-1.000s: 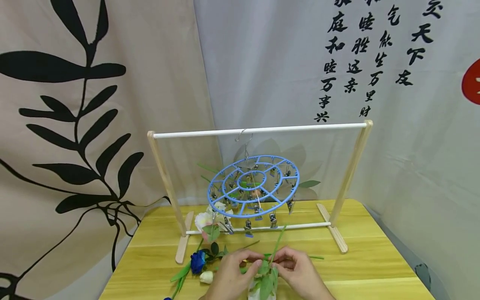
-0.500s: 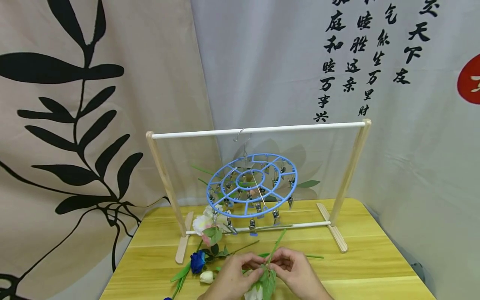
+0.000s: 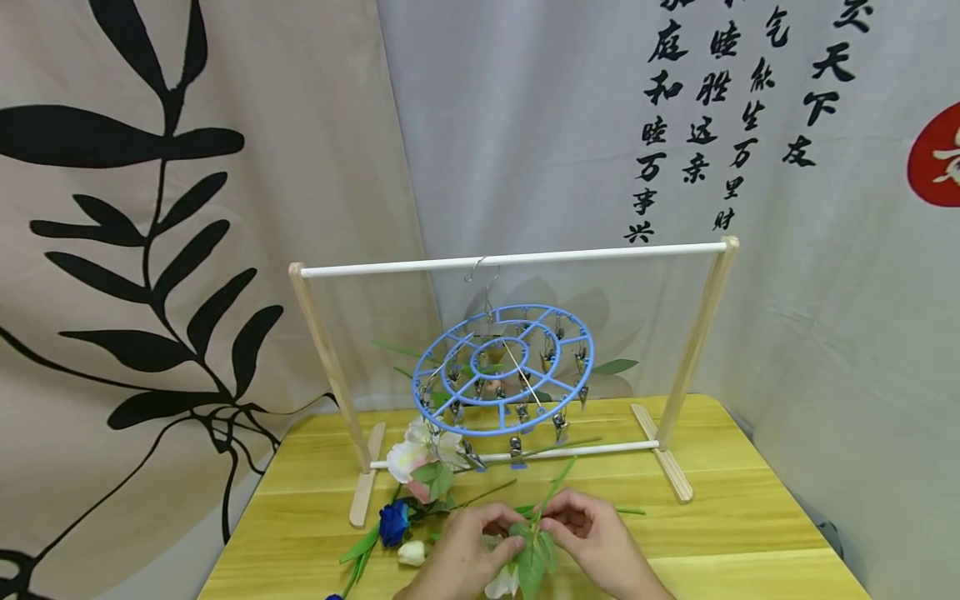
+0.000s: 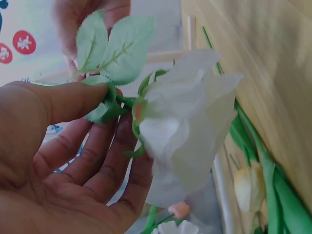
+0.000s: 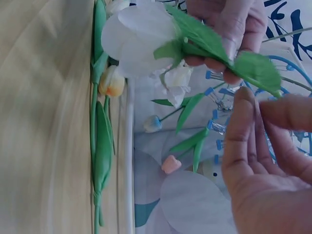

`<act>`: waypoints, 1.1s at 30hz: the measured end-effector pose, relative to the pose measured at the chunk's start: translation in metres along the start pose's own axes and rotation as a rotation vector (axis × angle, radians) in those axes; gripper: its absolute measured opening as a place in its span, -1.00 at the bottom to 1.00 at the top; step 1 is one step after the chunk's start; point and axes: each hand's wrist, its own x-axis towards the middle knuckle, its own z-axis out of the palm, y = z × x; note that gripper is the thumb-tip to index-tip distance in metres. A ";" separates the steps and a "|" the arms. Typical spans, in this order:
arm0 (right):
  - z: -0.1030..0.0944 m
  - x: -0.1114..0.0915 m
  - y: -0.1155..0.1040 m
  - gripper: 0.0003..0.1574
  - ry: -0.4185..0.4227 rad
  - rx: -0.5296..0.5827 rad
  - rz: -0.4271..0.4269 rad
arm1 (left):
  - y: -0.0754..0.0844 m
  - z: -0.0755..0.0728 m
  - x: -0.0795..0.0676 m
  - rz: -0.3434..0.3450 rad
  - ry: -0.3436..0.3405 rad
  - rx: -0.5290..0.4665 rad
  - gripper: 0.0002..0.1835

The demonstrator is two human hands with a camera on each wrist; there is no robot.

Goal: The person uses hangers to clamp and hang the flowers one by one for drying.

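Observation:
A white artificial rose [image 4: 187,131] with green leaves lies across both hands, its bloom towards the person. My left hand [image 3: 472,546] pinches its stem just below the bloom, between thumb and fingers, as the left wrist view shows. Farther along, the thumb and fingertips of my right hand [image 3: 596,542] pinch the stem near the leaves [image 5: 256,70]. The stem's free end points up and away, towards the blue round clip hanger [image 3: 491,432]. This hanger hangs by a hook from the rack's white top bar [image 3: 600,254].
A blue rose [image 3: 393,523] and a whitish tulip [image 3: 412,552] lie left of the hands on the wooden table [image 3: 750,533]. White and pink flowers [image 3: 408,458] show at the hanger's lower left. The rack's wooden legs [image 3: 697,342] stand either side; a printed curtain is behind.
The clip hanger has turned a little, its clips shifting, and a green stem now shows below its right side. The rose has tilted slightly in the hands, which keep their place.

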 end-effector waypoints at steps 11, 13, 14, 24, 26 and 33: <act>-0.004 0.003 -0.016 -0.79 0.248 0.027 -0.121 | 0.011 0.007 0.001 0.152 0.153 0.216 -0.87; -0.005 0.005 -0.019 -0.82 0.289 0.016 -0.124 | 0.013 0.009 0.002 0.170 0.172 0.236 -0.87; -0.005 0.005 -0.020 -0.83 0.303 0.013 -0.126 | 0.014 0.010 0.003 0.174 0.178 0.238 -0.87; -0.009 0.005 -0.025 -0.88 0.370 0.001 -0.131 | 0.021 0.016 0.006 0.190 0.208 0.221 -0.85; -0.011 0.005 -0.026 -0.90 0.384 -0.009 -0.130 | 0.022 0.017 0.006 0.190 0.224 0.222 -0.82; -0.018 0.005 -0.028 -0.91 0.430 -0.038 -0.127 | 0.042 0.025 0.010 0.213 0.411 0.374 -0.61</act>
